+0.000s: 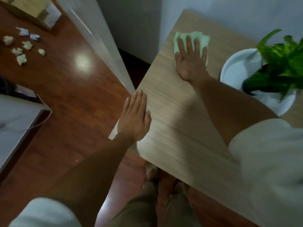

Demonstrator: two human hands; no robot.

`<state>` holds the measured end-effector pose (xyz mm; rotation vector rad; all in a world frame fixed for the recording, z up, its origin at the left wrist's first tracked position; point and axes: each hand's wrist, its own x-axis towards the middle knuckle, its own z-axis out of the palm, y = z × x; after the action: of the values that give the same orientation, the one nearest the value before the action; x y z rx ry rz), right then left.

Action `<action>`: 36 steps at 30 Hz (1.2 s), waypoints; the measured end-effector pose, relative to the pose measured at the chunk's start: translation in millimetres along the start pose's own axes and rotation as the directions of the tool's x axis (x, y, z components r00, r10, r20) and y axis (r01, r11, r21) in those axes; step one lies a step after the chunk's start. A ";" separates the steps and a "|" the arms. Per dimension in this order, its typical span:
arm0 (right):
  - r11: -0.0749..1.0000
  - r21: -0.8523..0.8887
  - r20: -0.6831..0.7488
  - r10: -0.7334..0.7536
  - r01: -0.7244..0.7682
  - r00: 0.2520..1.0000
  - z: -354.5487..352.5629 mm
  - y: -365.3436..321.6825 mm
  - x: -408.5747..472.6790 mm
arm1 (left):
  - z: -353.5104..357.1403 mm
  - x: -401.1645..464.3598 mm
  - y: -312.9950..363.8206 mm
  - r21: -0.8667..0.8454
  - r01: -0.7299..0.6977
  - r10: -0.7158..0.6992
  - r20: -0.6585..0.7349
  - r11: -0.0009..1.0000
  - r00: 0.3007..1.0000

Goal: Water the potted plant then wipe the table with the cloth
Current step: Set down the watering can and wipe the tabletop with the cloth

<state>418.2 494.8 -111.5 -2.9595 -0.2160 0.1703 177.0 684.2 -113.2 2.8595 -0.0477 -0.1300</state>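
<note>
A pale green cloth lies flat on the light wooden table near its far left corner. My right hand presses down on the cloth with fingers spread, palm flat. Flat on the table's left edge rests my left hand, fingers together, holding nothing. A potted plant with green and yellow leaves stands in a white pot at the table's right side, close to my right forearm.
A white door stands just left of the table's corner. Several crumpled paper balls and a cardboard box lie on the red-brown floor at far left. A white surface is at left. My legs are below the table's near edge.
</note>
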 end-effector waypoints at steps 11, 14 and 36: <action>0.934 -0.051 0.058 -0.350 0.353 0.935 25.3 -46.1 -138.2 | -1.3 -2.1 -3.3 -0.070 0.004 -0.003 0.012 0.998 1.000; 0.939 -0.057 0.049 -0.336 0.339 0.941 24.9 -12.2 -192.8 | -3.7 -4.3 1.3 -0.029 -0.015 0.016 0.035 0.999 0.999; 0.973 0.013 0.087 0.230 -0.232 0.969 -12.7 215.2 -358.5 | 61.6 -63.2 255.9 -0.157 -0.370 0.390 0.129 0.916 0.912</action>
<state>96.2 227.9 -100.8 -2.9499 0.1217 0.3266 103.1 424.3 -96.1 2.6438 -0.6040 -0.2681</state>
